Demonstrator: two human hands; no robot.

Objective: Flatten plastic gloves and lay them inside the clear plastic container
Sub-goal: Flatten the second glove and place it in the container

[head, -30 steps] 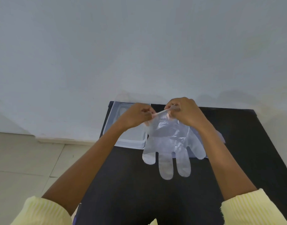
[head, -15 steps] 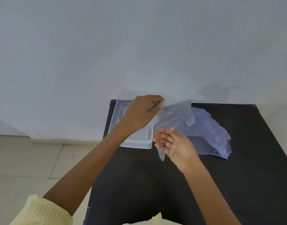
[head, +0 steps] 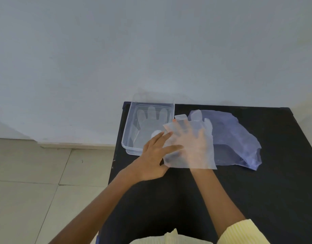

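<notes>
A clear plastic container [head: 127, 131] stands at the black table's far left corner, with one glove [head: 150, 124] lying flat inside it, fingers pointing away. Just right of the container, a second translucent glove [head: 206, 161] is spread over my right hand [head: 190, 140], whose fingers are splayed straight and show through the film. My left hand [head: 154, 155] lies at the glove's left edge, its straight fingers touching the film. Whether the right hand is inside the glove or only under it is unclear.
A crumpled bluish plastic sheet or bag [head: 238, 138] lies to the right of the glove on the black table [head: 266, 199]. A white wall rises right behind the table. Tiled floor [head: 37, 182] drops off past the table's left edge.
The left hand let go of the glove's cuff near the container and came down to the glove's left edge. The right hand moved up, and the glove now lies spread over it.
</notes>
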